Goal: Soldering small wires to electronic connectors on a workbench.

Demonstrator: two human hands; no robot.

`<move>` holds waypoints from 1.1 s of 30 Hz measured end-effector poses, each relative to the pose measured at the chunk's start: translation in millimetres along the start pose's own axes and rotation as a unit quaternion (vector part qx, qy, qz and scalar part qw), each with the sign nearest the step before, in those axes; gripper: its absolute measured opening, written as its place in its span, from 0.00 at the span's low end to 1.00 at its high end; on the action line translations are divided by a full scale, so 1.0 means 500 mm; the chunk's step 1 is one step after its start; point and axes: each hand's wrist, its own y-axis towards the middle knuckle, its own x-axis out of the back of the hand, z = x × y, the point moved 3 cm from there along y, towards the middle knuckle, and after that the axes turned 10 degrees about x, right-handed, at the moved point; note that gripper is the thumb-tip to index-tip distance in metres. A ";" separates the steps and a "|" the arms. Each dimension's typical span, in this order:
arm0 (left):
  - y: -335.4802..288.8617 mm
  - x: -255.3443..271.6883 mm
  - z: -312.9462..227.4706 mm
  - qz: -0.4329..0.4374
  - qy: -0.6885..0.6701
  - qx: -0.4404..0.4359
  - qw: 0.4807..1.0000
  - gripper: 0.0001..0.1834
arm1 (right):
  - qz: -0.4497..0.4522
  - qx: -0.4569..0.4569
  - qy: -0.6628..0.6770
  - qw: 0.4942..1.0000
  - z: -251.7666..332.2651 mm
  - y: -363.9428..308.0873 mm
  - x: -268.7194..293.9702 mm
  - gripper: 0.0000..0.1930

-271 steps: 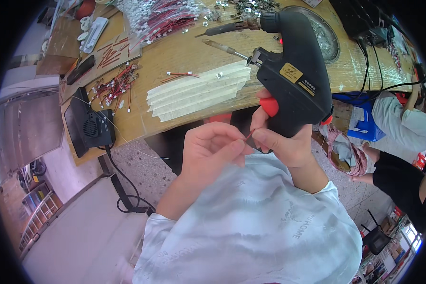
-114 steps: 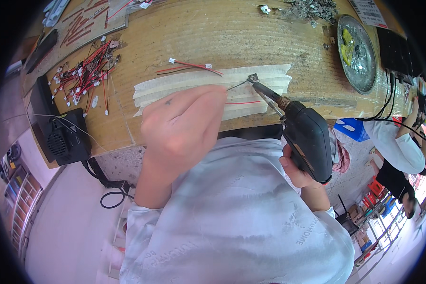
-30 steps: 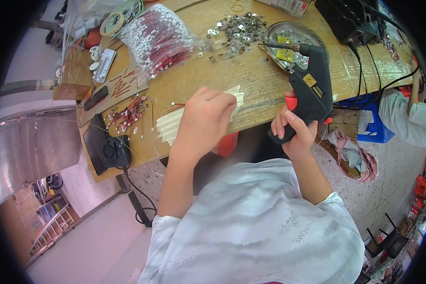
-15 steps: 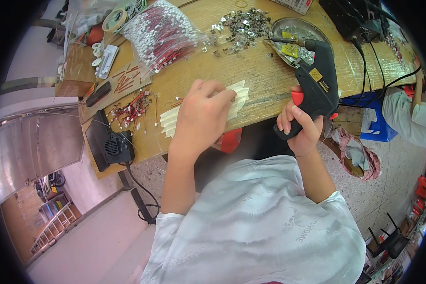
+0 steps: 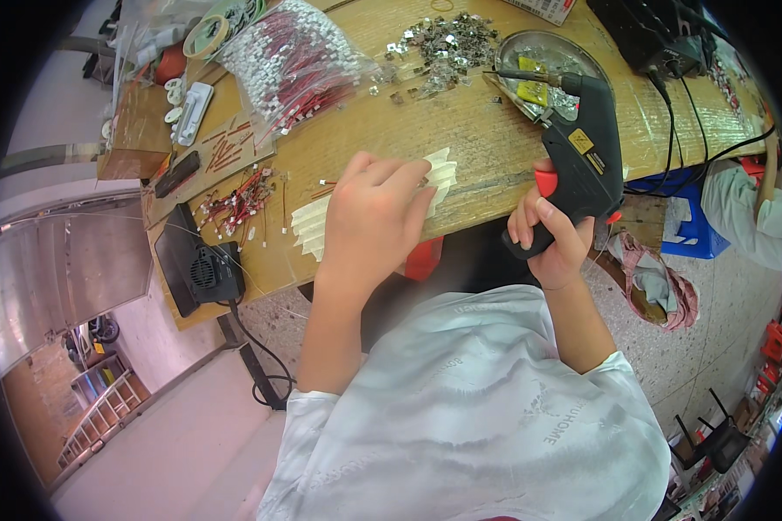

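My left hand (image 5: pixel 375 221) reaches over strips of cream masking tape (image 5: pixel 441 174) on the wooden bench. Its fingers bend down to the tape, with thumb and index tips near each other. A tiny dark piece shows between these tips, too small to name. A thin red wire (image 5: pixel 325 183) pokes out on the hand's left. My right hand (image 5: pixel 554 230) is wrapped round the grip of a black soldering gun (image 5: pixel 586 143) with a red trigger. The gun's tip points left, over a round metal dish (image 5: pixel 601 65) holding yellow sponge and silvery scraps.
Small metal tabs (image 5: pixel 447 52) are piled at the back. A clear bag of red wires with white connectors (image 5: pixel 291 65) lies left of them. Loose red wires (image 5: pixel 239 204) and a black fan unit (image 5: pixel 204 269) sit at left. A black box (image 5: pixel 652 39) with cables stands back right.
My left hand has shifted slightly; its thumb and index tips have moved a little apart and the thumb sits lower. The right hand and soldering gun stay almost still.
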 end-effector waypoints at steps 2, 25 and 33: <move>-0.012 0.022 0.004 -0.034 0.021 0.004 0.999 0.10 | 0.001 -0.004 0.007 1.000 -0.001 -0.001 0.002 0.25; -0.041 0.083 0.110 -0.089 0.137 0.085 0.983 0.05 | -0.009 -0.052 -0.072 0.996 0.003 -0.014 0.010 0.18; -0.055 0.075 0.159 -0.187 -0.038 0.168 0.967 0.07 | 0.021 -0.017 -0.012 1.000 0.011 -0.002 -0.005 0.20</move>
